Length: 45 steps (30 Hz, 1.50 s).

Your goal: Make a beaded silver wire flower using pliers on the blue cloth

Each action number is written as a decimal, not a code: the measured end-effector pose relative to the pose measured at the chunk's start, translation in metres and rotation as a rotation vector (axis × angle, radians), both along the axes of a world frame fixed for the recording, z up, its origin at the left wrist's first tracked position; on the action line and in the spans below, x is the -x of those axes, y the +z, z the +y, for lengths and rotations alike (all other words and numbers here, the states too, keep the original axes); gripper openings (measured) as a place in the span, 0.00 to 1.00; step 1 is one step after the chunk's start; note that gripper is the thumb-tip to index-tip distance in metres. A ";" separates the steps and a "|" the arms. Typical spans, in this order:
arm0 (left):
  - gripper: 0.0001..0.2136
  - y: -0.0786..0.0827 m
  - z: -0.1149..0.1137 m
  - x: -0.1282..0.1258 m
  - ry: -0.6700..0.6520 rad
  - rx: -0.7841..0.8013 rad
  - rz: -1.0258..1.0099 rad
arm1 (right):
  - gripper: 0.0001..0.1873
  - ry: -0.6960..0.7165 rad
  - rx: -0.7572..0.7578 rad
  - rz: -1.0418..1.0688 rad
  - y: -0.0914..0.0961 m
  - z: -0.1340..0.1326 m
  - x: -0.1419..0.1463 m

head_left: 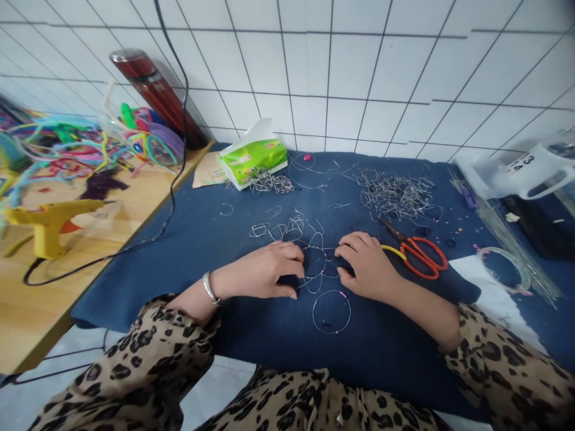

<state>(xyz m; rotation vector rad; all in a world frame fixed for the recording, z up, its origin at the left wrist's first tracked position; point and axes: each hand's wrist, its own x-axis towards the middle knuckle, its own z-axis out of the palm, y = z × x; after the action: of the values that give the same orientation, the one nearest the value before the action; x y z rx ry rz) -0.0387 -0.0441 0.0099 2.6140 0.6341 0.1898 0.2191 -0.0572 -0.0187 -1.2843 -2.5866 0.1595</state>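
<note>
My left hand (265,270) and my right hand (366,263) rest on a dark blue cloth (202,239), both curled in a pinch on a piece of thin silver wire bent into loops (317,263) that lies between them. A finished wire ring (331,311) with a small pink bead lies just in front of the hands. Several bent wire pieces (283,228) lie just beyond them. A silver bangle sits on my left wrist.
Orange-handled scissors (417,251) lie right of my right hand. A heap of wire scraps (395,194) sits further back. A green tissue pack (252,158), a yellow glue gun (49,224), coloured pipe cleaners (67,149) and a red flask (157,96) are to the left.
</note>
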 end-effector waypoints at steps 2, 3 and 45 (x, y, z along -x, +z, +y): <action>0.07 -0.001 0.000 -0.002 -0.030 0.004 0.011 | 0.12 0.002 0.001 -0.002 0.000 0.000 0.000; 0.06 -0.002 0.000 -0.002 -0.039 0.003 0.014 | 0.12 0.004 0.001 -0.004 0.000 0.000 0.000; 0.07 -0.029 0.018 0.002 0.206 -0.196 -0.048 | 0.14 0.068 0.021 0.138 0.003 -0.005 0.007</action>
<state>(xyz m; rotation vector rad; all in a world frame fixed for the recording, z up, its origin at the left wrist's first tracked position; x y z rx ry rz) -0.0406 -0.0261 -0.0192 2.7168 0.9090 0.3949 0.2124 -0.0621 -0.0159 -1.1497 -2.5181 0.2789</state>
